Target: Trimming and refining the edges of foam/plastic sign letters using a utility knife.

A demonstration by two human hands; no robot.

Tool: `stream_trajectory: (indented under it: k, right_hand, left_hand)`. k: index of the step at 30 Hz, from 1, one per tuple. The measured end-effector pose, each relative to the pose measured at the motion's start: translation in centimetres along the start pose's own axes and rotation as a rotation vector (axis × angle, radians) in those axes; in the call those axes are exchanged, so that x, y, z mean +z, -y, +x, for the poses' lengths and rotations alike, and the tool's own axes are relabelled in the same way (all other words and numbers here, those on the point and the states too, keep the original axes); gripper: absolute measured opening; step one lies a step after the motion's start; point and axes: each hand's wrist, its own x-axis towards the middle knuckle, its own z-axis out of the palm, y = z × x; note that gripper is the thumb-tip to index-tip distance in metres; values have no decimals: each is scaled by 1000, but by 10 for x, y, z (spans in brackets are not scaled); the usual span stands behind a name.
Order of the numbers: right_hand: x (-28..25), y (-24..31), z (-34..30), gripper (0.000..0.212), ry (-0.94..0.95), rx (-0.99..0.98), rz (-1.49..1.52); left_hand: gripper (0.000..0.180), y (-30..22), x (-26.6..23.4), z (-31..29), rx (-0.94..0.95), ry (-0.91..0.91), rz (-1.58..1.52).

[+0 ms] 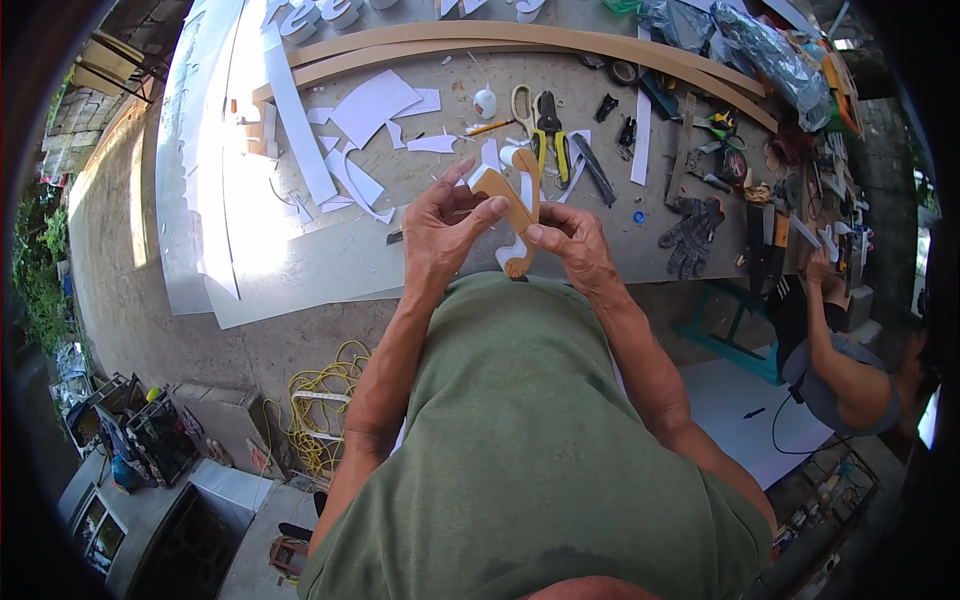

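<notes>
Near the table's front edge I hold a curved, letter-shaped piece [518, 205] with a tan face and white sides. My left hand [440, 225] is closed on its left side, the thumb lying on the tan face. Closed on the opposite edge is my right hand [578, 245], thumb and fingers pinching it. The lower end of the piece curls round just above my green shirt. Just beyond it lie wire strippers [548, 125] with yellow handles, scissors [522, 108], a pencil [490, 127] and a small white bottle [484, 103].
White sheet offcuts [375, 108] are scattered at left. Long tan strips [520, 35] arch across the back, near finished white letters [340, 12]. A grey glove [692, 236] and a tape measure [733, 165] lie at right. Another person [840, 360] works at far right. Yellow cord [325, 400] coils on the floor.
</notes>
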Motion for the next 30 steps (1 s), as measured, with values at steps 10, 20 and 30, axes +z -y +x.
stream_trajectory:
  k: [10,20,30]
  right_hand:
    - [-92,16,82,36,-191,-70,180]
    - [-165,86,220,31,-264,-53,17]
    - [-191,133,280,35,-362,-14,-90]
  left_hand:
    - [35,67,-94,25,92,-523,695]
    - [42,143,-188,7,392,-771,1215]
    - [38,140,-183,14,358,-783,1302]
